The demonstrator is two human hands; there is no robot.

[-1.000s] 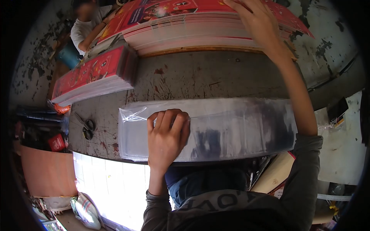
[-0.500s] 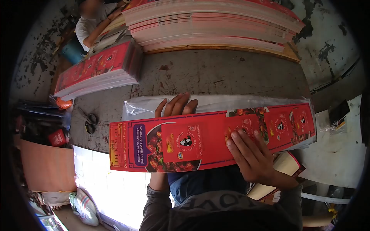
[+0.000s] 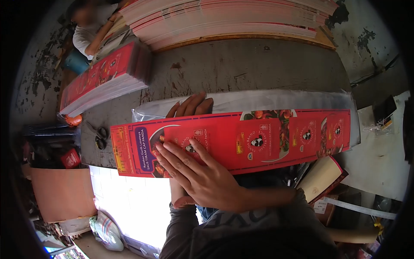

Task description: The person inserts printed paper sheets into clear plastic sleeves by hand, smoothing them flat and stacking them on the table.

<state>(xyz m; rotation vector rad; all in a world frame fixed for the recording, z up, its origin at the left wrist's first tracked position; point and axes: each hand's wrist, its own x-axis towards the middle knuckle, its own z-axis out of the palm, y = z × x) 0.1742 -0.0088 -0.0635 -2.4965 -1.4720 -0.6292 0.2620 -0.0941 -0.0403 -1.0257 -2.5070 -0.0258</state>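
Observation:
A long red printed card (image 3: 224, 149) with panda logos and food pictures lies across the front of the worktable. My right hand (image 3: 196, 172) rests flat on its left part, fingers stretched out and somewhat apart. My left hand (image 3: 192, 105) passes beneath the card; only its fingers show past the far edge, extended over clear plastic sleeves (image 3: 280, 101). Its palm and thumb are hidden, though part of its wrist shows at the near edge. The sleeves stick out beyond the card at the back and right.
On the left stands a stack of plastic-wrapped red cards (image 3: 103, 80). Black scissors (image 3: 100, 138) lie near the table's left edge. A tall pile of printed sheets (image 3: 233, 21) fills the back. Another person (image 3: 86, 39) sits at the far left.
My right hand has slid left along the card, from its right half to its left part. My left hand stays beneath. The whole view has shifted slightly.

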